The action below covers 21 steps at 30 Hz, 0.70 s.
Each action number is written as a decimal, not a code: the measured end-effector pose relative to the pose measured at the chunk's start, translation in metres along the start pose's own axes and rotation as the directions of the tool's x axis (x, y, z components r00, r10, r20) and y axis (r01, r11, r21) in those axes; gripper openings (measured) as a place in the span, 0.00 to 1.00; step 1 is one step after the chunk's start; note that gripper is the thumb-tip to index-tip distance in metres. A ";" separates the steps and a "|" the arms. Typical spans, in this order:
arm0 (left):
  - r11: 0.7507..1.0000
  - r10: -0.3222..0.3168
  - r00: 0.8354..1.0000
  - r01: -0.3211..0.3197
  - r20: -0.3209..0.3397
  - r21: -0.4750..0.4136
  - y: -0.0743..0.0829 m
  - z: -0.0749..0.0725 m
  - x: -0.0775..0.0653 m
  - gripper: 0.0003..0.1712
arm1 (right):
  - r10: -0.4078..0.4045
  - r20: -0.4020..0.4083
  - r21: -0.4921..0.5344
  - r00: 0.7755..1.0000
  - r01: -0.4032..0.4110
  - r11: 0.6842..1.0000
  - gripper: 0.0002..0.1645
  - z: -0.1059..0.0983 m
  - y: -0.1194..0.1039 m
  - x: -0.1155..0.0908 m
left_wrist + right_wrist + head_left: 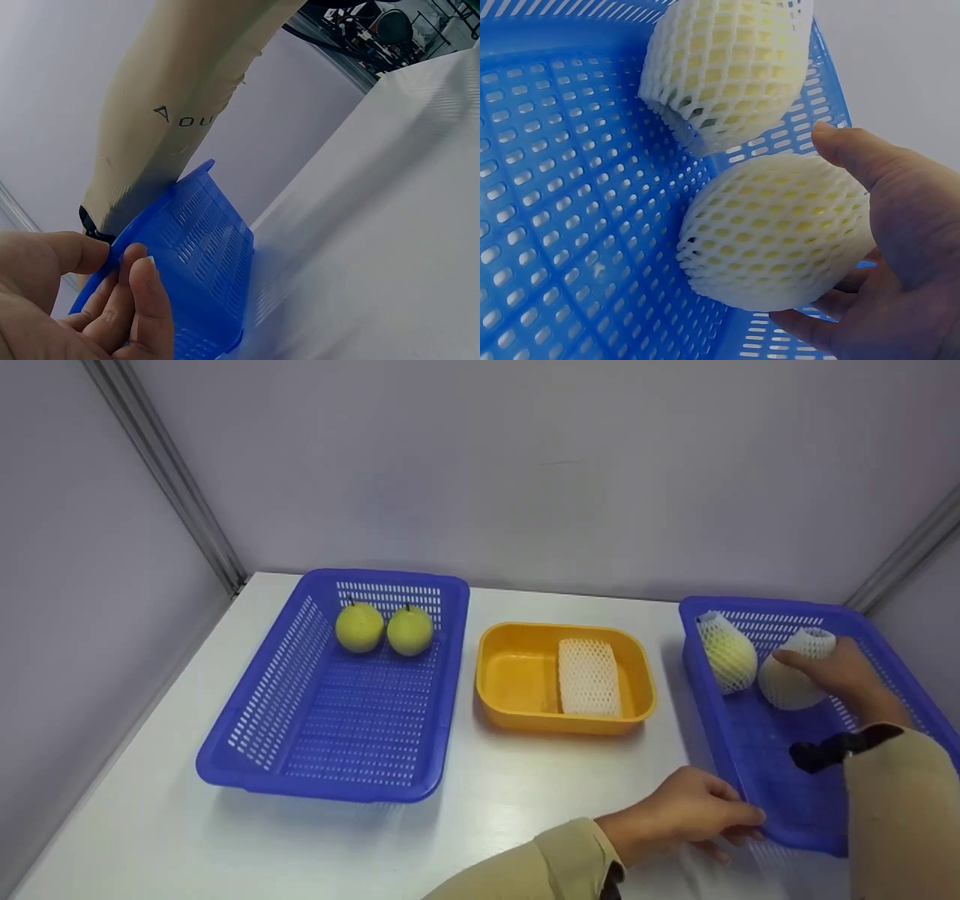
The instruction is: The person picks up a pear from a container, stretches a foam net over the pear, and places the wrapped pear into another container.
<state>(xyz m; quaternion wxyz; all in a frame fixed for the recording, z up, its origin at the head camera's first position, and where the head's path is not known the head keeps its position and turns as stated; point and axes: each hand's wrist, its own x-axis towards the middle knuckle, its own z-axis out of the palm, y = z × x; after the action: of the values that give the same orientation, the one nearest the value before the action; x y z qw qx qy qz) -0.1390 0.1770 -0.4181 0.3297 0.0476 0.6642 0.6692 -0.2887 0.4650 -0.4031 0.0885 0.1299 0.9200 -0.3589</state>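
My right hand (pixel 851 675) is in the right blue basket (pixel 712 735), curled round a pear in a white foam net (pixel 780 232). The thumb lies along the pear's upper side in the right wrist view, and the fingers reach beneath it. Beside it sits a second netted pear (pixel 729 656), against the basket's left wall. My left hand (pixel 694 810) pinches the near left corner of that basket's rim, thumb on one side and fingers on the other, as the left wrist view shows.
At the left, another blue basket (pixel 255 720) holds two bare yellow-green pears (pixel 360 628) at its far end. Between the baskets stands an orange tub (pixel 517 679) with a white foam net (pixel 589 676) inside. Pale walls (pixel 525 472) enclose the white table (pixel 510 802).
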 end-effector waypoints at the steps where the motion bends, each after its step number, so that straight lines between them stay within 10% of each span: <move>1: 1.000 -0.001 1.000 0.001 0.003 -0.005 0.000 0.000 0.000 0.11 | 0.009 0.001 -0.006 1.000 -0.009 1.000 0.69 -0.001 -0.001 0.000; 21: 1.000 -0.002 1.000 0.002 -0.007 -0.016 -0.001 0.000 0.001 0.10 | 0.053 -0.009 -0.041 0.999 -0.053 0.998 0.73 -0.010 -0.007 -0.005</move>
<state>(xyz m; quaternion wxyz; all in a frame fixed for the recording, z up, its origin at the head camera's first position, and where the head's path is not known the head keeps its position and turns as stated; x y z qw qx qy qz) -0.1390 0.1776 -0.4196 0.3286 0.0419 0.6599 0.6744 -0.2872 0.4659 -0.3903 0.0972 0.1539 0.9237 -0.3371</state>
